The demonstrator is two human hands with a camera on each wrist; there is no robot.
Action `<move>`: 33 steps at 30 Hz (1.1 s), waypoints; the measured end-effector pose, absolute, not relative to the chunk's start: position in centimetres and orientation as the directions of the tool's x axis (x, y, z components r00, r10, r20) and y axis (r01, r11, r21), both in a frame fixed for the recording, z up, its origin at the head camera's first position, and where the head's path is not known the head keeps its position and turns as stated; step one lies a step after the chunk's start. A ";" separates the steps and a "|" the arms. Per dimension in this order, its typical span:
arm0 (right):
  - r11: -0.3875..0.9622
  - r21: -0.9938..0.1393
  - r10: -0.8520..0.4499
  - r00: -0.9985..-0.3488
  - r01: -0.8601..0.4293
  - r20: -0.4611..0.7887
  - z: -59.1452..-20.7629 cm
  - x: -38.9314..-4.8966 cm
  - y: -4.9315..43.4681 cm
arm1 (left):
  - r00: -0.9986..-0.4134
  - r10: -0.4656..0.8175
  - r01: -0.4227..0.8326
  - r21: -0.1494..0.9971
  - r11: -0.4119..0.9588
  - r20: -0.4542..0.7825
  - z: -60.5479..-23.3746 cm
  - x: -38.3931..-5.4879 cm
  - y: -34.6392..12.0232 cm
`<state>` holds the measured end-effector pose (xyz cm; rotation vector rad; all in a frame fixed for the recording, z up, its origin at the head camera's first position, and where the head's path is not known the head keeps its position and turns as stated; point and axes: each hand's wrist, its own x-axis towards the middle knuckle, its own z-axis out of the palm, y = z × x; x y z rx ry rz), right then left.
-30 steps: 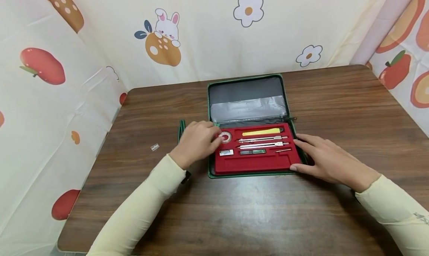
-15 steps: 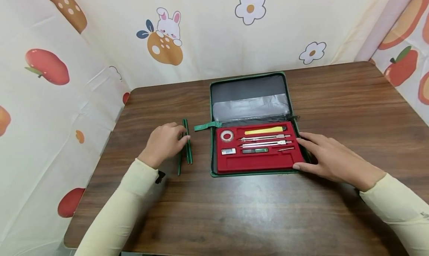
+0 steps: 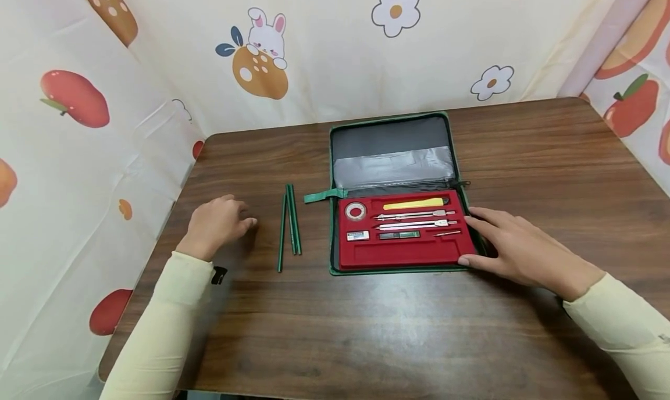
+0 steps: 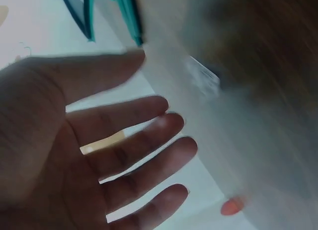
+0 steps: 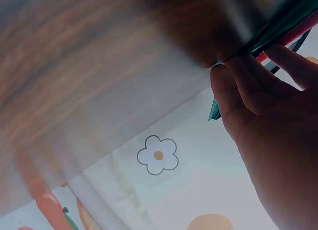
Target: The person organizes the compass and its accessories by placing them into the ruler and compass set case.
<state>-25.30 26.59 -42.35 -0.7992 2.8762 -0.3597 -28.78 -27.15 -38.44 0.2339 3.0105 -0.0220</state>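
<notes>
My left hand [image 3: 217, 224] hovers over the table left of several green pencils [image 3: 292, 225], its fingers spread and holding nothing. In the left wrist view, a small silvery sharpener [image 4: 202, 77] lies on the table just beyond those fingertips; in the head view the hand hides it. My right hand [image 3: 515, 250] rests along the right edge of an unzipped green case [image 3: 389, 121], thumb at the corner of its red tray [image 3: 403, 254]. Seated in that tray are a tape roll [image 3: 355, 211], a yellow cutter [image 3: 414, 204], compasses [image 3: 413, 225], an eraser [image 3: 358, 235] and a lead box [image 3: 399, 235].
A long slot at the tray's front holds nothing. The case's strap [image 3: 320, 196] sticks out leftward over the wooden table [image 3: 335, 336]. Behind and at both sides hangs a printed curtain [image 3: 335, 51].
My left hand has moved left from the tape roll in the tray, past the pencils, to the sharpener's spot. The strap and pencils are uncovered. My right hand stays at the case edge.
</notes>
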 end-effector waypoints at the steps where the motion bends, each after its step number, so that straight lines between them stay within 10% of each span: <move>1: 0.830 -0.263 -0.523 -0.850 -0.491 -0.063 -42.4 -25.3 26.6 | -0.980 0.147 0.150 -0.014 0.989 -0.136 -38.5 -28.8 -27.4; 33: 0.839 -0.269 -0.508 -0.858 -0.474 -0.071 -42.5 -25.2 26.6 | -0.924 0.370 0.373 0.007 0.928 0.100 -39.3 -29.1 -22.0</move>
